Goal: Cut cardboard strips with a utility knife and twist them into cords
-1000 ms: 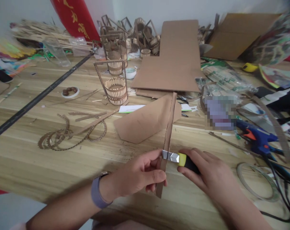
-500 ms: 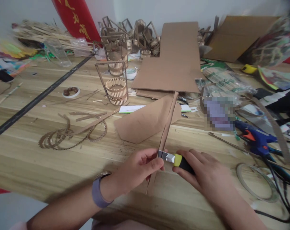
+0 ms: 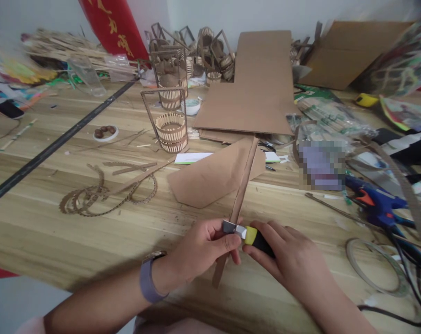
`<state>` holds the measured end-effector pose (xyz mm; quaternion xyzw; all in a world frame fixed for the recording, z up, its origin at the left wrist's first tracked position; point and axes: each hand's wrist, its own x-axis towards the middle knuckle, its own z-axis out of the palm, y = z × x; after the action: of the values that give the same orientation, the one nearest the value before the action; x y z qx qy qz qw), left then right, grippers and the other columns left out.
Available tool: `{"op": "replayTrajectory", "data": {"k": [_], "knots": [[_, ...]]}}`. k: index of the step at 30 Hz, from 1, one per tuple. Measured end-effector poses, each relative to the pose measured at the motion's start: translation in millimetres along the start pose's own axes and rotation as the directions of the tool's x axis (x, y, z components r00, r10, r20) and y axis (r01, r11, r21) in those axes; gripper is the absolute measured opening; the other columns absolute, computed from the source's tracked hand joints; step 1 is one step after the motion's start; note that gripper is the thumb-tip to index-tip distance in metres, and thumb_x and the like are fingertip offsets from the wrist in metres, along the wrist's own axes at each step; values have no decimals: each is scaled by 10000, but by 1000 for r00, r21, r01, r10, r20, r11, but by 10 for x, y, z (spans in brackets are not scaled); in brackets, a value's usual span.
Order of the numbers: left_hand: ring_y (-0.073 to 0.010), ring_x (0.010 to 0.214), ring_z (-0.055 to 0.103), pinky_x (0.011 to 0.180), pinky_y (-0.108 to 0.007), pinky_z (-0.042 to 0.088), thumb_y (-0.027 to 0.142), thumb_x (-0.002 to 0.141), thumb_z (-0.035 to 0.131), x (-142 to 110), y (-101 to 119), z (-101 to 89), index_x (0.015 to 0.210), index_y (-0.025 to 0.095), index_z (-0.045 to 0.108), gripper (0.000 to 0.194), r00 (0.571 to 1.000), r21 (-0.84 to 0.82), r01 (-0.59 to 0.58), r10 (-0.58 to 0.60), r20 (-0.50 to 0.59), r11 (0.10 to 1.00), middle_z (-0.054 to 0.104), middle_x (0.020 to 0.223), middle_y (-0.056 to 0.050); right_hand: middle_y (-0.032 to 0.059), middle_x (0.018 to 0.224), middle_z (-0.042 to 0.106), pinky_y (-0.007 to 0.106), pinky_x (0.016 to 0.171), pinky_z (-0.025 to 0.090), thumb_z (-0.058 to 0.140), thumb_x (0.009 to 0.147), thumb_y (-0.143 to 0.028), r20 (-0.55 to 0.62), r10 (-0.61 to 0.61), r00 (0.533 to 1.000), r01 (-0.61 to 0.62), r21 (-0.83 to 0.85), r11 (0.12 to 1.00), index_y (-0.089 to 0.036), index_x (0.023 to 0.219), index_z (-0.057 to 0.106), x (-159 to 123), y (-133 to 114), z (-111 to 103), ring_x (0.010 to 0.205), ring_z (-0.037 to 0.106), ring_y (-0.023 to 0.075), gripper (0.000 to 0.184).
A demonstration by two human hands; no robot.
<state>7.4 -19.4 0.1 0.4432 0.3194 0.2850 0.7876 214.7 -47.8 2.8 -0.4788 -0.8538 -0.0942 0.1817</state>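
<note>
A long narrow cardboard strip (image 3: pixel 245 181) runs from near the table's front toward the cardboard sheets. My left hand (image 3: pixel 210 243) is closed on it, thumb on top, with its lower end sticking out below my fingers. In my right hand (image 3: pixel 287 253) is a utility knife (image 3: pixel 257 239) with a yellow and black handle. Its blade lies across the strip just above my left thumb. Beyond my hands, an angular piece of cardboard (image 3: pixel 203 181) rests flat on the table. A small basket with a tall handle (image 3: pixel 171 134) stands past it.
Curled cardboard strips (image 3: pixel 88 197) lie on the left. A blue glue gun (image 3: pixel 380 202), cables and a tape ring (image 3: pixel 375 266) are at the right. A large cardboard sheet (image 3: pixel 252 102) leans over others at the back. A long dark bar (image 3: pixel 71 134) crosses the left side.
The knife has shifted slightly left, its blade reaching farther across the strip. My hands have drawn closer together, and the view has moved a little.
</note>
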Motion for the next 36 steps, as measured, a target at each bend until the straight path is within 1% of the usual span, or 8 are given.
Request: {"op": "replayTrajectory", "data": {"k": [7, 12, 17, 21, 24, 28, 32, 36], "knots": [[-93, 587, 504, 564, -210, 345, 499, 883, 660, -31, -12, -27, 989, 146, 665, 368, 998, 20, 36, -37, 50, 999, 632, 668, -1, 42, 724, 694, 273, 508, 470, 340, 1013, -546, 11, 11, 1000, -11, -7, 1000, -190, 949, 610, -24, 89, -44, 554, 653, 163, 452], [-84, 545, 457, 533, -210, 316, 526, 850, 678, -42, 37, -12, 851, 153, 626, 377, 996, -3, 62, -62, 72, 998, 624, 634, 2, 57, 804, 722, 287, 567, 508, 392, 1010, -509, 29, 58, 998, -58, 2, 998, -186, 1007, 610, -79, 214, -49, 648, 695, 182, 390], [-86, 547, 458, 535, -213, 313, 539, 837, 678, -36, 67, -14, 813, 162, 596, 387, 995, 8, 76, -76, 69, 997, 616, 623, 7, 56, 848, 727, 297, 590, 512, 446, 995, -497, 89, 88, 992, -89, 6, 996, -187, 1057, 606, -129, 308, -36, 688, 700, 191, 355], [-86, 564, 481, 563, -211, 350, 500, 867, 660, -37, 61, -24, 831, 159, 598, 348, 996, 34, 59, -61, 69, 998, 624, 630, 4, 52, 792, 716, 291, 571, 499, 370, 1015, -516, 31, 69, 997, -68, -44, 997, -183, 1002, 601, -91, 251, -42, 643, 691, 184, 405], [-79, 568, 499, 563, -212, 384, 490, 874, 662, -35, 36, -31, 924, 155, 600, 344, 996, 37, 65, -67, 56, 997, 665, 732, -17, 48, 749, 703, 282, 539, 476, 345, 1019, -525, -2, 44, 999, -44, -93, 995, -183, 959, 607, -52, 168, -30, 587, 668, 175, 435], [-77, 515, 486, 508, -212, 367, 574, 906, 581, -21, -12, -27, 1020, 139, 583, 449, 999, 14, 51, -51, -4, 999, 655, 690, -18, 43, 704, 680, 278, 514, 451, 338, 1016, -537, -12, 8, 1000, -9, -83, 997, -177, 920, 618, -32, 83, 6, 554, 645, 168, 466], [-71, 459, 442, 449, -203, 307, 604, 905, 564, -21, -44, 2, 1234, 115, 526, 591, 999, 27, 47, -46, -13, 999, 634, 637, 8, 41, 686, 670, 277, 497, 433, 330, 1018, -536, -20, 3, 1000, -4, -59, 998, -177, 895, 619, -28, 41, 22, 535, 631, 165, 477], [-54, 419, 392, 403, -198, 253, 632, 891, 558, -33, -44, 31, 1115, 106, 555, 572, 997, 44, 73, -73, 14, 996, 618, 622, 16, 46, 709, 675, 276, 516, 444, 359, 1011, -537, 4, 14, 1000, -14, -17, 1000, -175, 920, 621, -13, 12, 22, 566, 641, 166, 456]]}}
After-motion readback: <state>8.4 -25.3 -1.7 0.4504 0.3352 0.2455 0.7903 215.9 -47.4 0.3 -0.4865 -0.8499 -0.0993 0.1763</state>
